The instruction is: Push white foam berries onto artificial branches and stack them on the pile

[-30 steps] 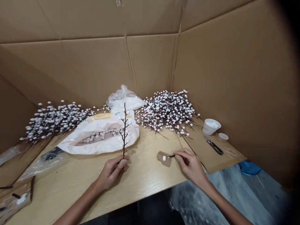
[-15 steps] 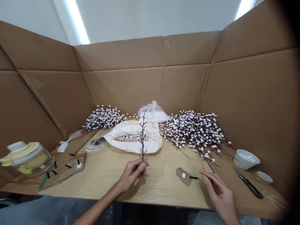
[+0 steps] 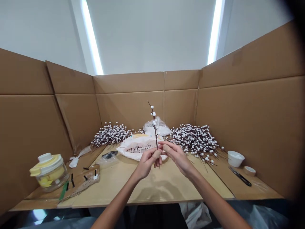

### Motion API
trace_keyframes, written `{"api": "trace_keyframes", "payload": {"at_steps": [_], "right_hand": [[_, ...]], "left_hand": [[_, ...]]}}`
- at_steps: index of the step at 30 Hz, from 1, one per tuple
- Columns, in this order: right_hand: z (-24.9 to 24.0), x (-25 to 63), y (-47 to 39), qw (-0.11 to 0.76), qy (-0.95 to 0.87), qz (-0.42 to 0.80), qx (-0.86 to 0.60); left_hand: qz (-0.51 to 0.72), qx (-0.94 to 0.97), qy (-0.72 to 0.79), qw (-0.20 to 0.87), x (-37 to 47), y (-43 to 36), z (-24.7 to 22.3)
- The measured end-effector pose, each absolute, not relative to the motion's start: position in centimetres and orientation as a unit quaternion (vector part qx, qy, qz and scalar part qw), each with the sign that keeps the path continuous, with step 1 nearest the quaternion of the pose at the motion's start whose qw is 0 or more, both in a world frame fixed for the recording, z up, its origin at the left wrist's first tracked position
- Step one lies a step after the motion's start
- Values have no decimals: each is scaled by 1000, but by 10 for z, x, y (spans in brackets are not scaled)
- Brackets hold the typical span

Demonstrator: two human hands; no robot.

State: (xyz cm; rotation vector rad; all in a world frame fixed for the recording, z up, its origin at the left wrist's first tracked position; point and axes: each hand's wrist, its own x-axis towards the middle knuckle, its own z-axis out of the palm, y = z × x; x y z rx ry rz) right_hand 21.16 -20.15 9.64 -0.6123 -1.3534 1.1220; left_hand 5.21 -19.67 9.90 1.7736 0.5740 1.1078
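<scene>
My left hand (image 3: 149, 162) is closed around the lower stem of a thin dark-brown artificial berry branch (image 3: 156, 135), which stands nearly upright and leans slightly left at its tip. Several white berries sit on its upper twigs. My right hand (image 3: 176, 157) meets it from the right, fingertips pinched beside the stem just above my left hand. Whatever those fingertips hold is hidden or too small to make out. Behind the branch lies an open white plastic bag (image 3: 124, 151) with loose white berries (image 3: 139, 149) inside.
Berry-branch heaps lie at the back left (image 3: 111, 135) and right (image 3: 194, 138). A white cup (image 3: 235, 158), tape roll (image 3: 249, 171) and black-handled snips (image 3: 240, 177) are at right. A yellow-lidded jar (image 3: 51, 171) stands left. Cardboard walls (image 3: 128, 83) surround the table.
My right hand has moved from the table's right side up to the branch. The branch, raised, now shows white berries on its upper twigs. The cardboard scrap with a white blob is out of sight.
</scene>
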Motion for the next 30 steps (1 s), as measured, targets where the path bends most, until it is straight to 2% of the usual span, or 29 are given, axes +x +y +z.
{"api": "trace_keyframes", "payload": {"at_steps": [5,13,21,26,30], "right_hand": [[123,179,-206,604,-587,480,-245],[132,168,-201,592,-575,530,-196],[150,166,-173,587,-619,481,-201],[172,183,-154,698,-596,348,-193],[186,201,-147,743,-563,325,-160]], "left_hand": [[480,717,215,457,44,-204,105],[493,725,221,428,37,-199,116],[483,757,256,358,36,-168,129],[407,800,338,285,13,-129,129],[308,810,455,206,-15,-81,101]]}}
